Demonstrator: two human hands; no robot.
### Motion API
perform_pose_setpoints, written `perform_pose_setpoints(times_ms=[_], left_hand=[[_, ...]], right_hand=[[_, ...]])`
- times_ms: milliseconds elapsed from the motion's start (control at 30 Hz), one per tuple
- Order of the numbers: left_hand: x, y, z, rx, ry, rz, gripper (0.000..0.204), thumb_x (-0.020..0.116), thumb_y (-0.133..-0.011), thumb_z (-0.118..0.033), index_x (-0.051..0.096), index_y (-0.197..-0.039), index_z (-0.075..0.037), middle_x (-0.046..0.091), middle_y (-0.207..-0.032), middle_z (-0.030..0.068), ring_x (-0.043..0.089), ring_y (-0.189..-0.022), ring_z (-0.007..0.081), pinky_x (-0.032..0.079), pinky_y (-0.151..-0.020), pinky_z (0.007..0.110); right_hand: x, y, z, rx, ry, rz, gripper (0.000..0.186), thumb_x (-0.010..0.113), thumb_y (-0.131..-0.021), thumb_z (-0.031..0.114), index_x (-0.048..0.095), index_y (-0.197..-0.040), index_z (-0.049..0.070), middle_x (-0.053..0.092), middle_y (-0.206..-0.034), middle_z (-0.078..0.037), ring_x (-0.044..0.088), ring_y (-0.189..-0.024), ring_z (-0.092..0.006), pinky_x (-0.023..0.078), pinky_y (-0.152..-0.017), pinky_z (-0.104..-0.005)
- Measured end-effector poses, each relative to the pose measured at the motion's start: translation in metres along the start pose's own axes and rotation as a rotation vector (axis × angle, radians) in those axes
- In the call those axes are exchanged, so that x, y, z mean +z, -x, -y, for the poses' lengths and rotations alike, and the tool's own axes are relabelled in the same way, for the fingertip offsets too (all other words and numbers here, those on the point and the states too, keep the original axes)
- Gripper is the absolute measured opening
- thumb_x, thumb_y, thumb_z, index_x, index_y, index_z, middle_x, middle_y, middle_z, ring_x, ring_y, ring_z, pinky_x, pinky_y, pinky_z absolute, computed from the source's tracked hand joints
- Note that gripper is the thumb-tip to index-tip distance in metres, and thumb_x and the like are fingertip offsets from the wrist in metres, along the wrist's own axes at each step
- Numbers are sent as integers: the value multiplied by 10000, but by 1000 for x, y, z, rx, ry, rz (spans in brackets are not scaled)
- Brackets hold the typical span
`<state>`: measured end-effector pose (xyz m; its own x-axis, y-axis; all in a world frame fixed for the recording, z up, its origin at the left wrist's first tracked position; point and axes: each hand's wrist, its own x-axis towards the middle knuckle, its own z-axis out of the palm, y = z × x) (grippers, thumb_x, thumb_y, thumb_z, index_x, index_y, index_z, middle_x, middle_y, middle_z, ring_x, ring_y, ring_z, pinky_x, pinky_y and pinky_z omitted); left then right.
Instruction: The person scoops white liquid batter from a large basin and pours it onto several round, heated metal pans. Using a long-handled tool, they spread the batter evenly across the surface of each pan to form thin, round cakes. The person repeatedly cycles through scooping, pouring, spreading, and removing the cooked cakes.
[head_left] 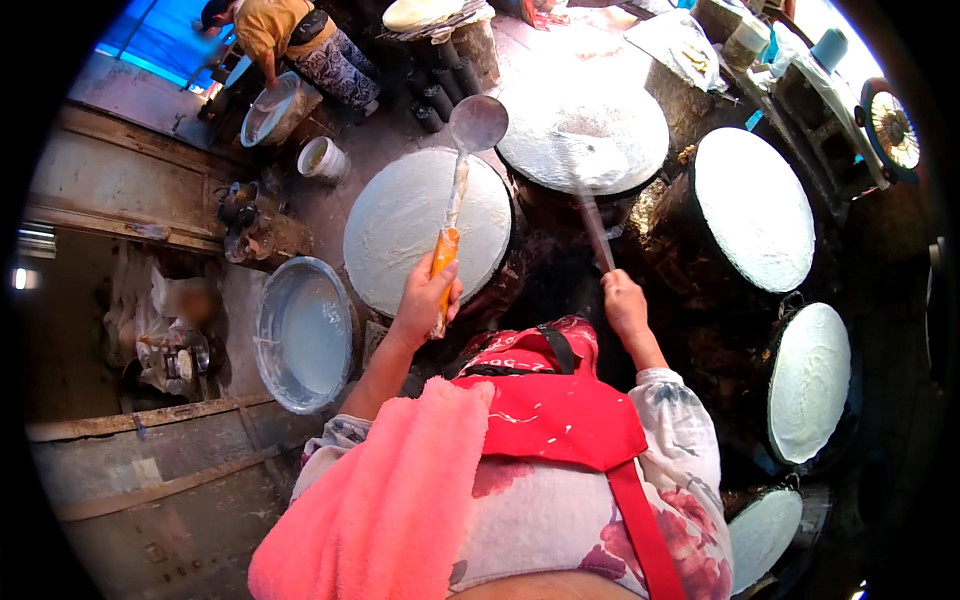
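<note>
My left hand [427, 303] is wrapped round the orange handle of a metal ladle [478, 123]. The ladle's bowl is above the far rim of a round, white-coated griddle [400, 225]. In my right hand [627, 308] is a long-handled tool [597, 235], smeared by motion so that its head cannot be made out. It reaches over a second white-coated griddle [530, 140] ahead, where the layer looks bright and partly dusty. A red apron [560, 415] and a pink towel [375, 500] cover my front.
A wide tub of white liquid [262, 345] stands at my left, with a white bucket [323, 160] beyond. More coated griddles [755, 210] curve round my right. A co-worker in an orange top [280, 30] bends over a basin [262, 118] at far left. A small fan [890, 128] is far right.
</note>
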<state>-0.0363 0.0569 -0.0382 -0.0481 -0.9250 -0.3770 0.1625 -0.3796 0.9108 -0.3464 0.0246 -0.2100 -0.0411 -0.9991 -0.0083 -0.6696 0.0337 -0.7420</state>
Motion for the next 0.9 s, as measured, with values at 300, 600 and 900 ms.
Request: perform_pose_setpoints(times_ms=[300, 600, 900], left_hand=[[14, -16, -1, -59, -57, -12, 272, 517, -952, -230, 435, -1147, -60, 480, -642, 22, 444, -416, 90, 371, -377, 215], [28, -38, -2, -116, -101, -9, 352, 476, -970, -258, 407, -1266, -81, 473, -654, 29, 427, -406, 86, 351, -374, 207], [44, -48, -4, -137, -57, -11, 260, 508, -956, -257, 424, -1118, -72, 481, -653, 34, 436, -402, 95, 361, -365, 220]], right_hand=[[-39, -29, -18, 100, 24, 57, 325, 394, -951, 327, 573, -892, 62, 628, -830, -242, 598, -811, -438, 457, -717, -525], [-66, -73, -41, 61, 59, -31, 308, 423, -948, 306, 568, -897, 40, 622, -794, -241, 598, -788, -434, 461, -678, -528], [-84, -113, -68, 89, 211, 26, 310, 394, -958, 311, 574, -917, 63, 637, -833, -223, 607, -805, -426, 465, -701, -527]])
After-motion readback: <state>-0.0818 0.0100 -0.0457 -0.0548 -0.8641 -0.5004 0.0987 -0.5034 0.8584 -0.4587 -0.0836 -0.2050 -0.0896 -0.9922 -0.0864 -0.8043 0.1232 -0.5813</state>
